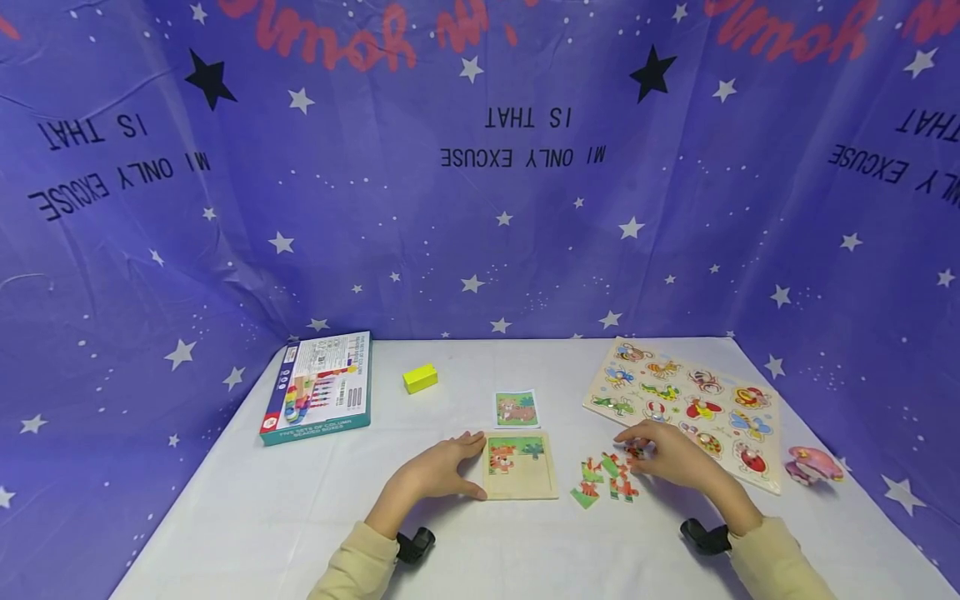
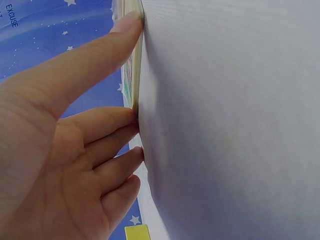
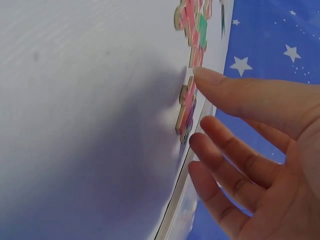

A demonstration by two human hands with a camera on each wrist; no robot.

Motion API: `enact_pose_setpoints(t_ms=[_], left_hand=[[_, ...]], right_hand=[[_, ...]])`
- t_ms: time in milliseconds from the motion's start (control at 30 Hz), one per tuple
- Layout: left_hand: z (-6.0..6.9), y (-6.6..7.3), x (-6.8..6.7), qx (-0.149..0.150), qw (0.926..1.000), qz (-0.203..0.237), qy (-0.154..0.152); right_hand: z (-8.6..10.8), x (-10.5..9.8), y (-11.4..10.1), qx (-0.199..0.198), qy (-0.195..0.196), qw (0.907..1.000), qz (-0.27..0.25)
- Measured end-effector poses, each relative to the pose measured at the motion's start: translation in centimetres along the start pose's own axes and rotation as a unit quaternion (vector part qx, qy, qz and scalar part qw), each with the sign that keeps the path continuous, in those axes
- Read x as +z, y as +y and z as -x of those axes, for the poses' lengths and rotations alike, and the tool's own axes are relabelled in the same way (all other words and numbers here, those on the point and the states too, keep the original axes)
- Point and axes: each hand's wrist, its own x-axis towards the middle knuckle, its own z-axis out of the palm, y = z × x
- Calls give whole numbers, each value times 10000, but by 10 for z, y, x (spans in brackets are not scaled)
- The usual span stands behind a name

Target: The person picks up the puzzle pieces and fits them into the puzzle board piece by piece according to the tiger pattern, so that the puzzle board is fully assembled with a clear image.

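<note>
The left hand [image 1: 442, 468], fingers extended, touches the puzzle tray [image 1: 534, 483] at lower centre. Apart, the right hand [image 1: 670, 456], thumb and fingers parted, is nearer the loose pieces [image 1: 612, 467], mostly left of it, towards the tray; 1 picture card [image 1: 516, 410] lies higher in frame.

At lower centre of the head view, a puzzle tray [image 1: 528, 486] lies below a picture card [image 1: 516, 410], between the left hand [image 1: 441, 468] and loose pieces [image 1: 589, 488] near the right hand [image 1: 670, 454]. A box [image 1: 322, 387], then a block [image 1: 420, 379] lie left; a puzzle board [image 1: 677, 409] and toy [image 1: 814, 464] lie right.
</note>
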Motion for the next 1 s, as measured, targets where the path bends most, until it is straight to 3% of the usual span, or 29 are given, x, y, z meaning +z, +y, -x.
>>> enact_pose_setpoints(t_ms=[233, 667, 1000], left_hand=[[0, 0, -1, 35, 10000, -36, 9], [0, 1, 0, 81, 10000, -51, 18], [1, 1, 0, 84, 10000, -42, 34]], right_hand=[[6, -4, -1, 193, -113, 9997, 41], [3, -3, 8, 169, -406, 9977, -512], [4, -5, 9, 344, -364, 9976, -479]])
